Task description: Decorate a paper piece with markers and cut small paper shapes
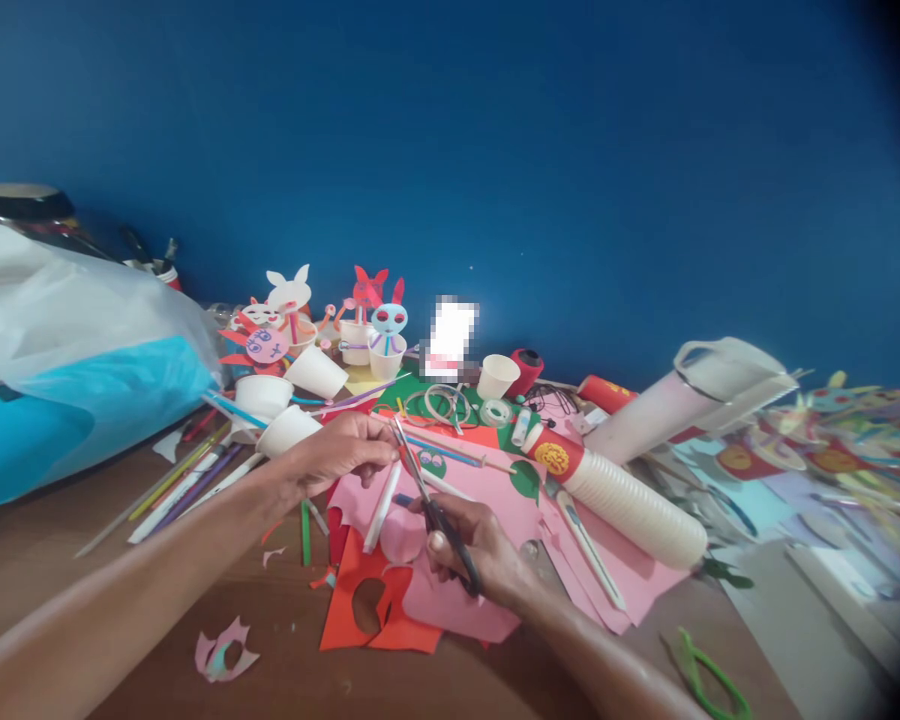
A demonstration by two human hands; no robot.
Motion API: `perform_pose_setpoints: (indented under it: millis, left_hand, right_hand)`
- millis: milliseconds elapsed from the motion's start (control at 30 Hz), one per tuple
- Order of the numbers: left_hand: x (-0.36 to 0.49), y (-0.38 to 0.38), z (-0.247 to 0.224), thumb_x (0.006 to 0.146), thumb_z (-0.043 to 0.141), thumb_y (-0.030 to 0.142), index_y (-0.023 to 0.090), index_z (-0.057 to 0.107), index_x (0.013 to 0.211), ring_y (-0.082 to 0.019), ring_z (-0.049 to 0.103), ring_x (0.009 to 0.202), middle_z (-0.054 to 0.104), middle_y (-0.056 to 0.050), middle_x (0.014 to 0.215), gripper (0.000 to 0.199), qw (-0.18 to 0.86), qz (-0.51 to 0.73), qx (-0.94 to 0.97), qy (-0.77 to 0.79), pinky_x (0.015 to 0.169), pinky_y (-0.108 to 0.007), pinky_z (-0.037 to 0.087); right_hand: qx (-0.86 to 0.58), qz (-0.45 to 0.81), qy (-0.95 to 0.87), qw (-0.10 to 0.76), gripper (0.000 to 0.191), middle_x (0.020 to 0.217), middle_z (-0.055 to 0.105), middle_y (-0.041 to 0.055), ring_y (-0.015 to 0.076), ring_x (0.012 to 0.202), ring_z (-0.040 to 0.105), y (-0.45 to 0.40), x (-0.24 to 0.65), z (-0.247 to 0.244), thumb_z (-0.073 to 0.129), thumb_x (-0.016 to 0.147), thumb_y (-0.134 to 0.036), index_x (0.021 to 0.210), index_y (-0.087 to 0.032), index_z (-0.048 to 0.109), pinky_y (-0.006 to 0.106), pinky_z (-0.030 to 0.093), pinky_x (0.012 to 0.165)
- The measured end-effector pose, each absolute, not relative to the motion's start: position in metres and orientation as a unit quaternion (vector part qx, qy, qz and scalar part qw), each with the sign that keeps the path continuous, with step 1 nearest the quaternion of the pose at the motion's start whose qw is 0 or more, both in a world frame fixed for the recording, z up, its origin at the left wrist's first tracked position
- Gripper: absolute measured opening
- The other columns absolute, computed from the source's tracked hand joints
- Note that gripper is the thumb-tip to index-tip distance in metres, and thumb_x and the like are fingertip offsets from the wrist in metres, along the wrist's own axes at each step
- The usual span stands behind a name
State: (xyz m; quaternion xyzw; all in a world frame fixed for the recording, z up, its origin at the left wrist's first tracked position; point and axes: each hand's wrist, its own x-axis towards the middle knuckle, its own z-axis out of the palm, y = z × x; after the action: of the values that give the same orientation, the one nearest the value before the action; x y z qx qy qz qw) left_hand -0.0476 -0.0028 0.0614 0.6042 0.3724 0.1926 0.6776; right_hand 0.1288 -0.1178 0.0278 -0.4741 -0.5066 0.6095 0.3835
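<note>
At lower center, the right hand [474, 552] wraps snugly around black-handled scissors [441, 525], blades up; the left hand [336, 457] reaches across, fingers curled, its hold unclear.

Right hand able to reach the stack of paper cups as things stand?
Probably yes: the right hand sits close to the stack of paper cups, with only flat pink paper between them. It holds scissors, though, which would likely need setting down first.

Beyond your stack of paper cups [630, 505] leans a white vacuum jug [690, 400]; left of the stack, paper-cup rabbit figures [388, 325] stand against the blue wall [570, 180], with a translucent plastic bag [82, 290] further left.
</note>
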Motion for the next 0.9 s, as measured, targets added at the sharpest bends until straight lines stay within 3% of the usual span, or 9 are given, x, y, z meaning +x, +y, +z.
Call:
perform_pose_setpoints:
  millis: [900]
  left_hand:
    - [-0.053,0.01,0.053,0.061,0.061,0.021,0.013,0.055,0.063,-0.005,0.04,0.041,0.045,0.005,0.048,0.01,0.75,0.119,0.546,0.355,0.04,-0.019,0.032]
  right_hand:
    - [-0.489,0.612,-0.508,0.358,0.041,0.053,0.048,-0.005,0.0042,0.039,0.046,-0.117,0.134,0.021,0.061,0.071,-0.037,0.105,-0.014,0.057,0.016,0.04,0.038]
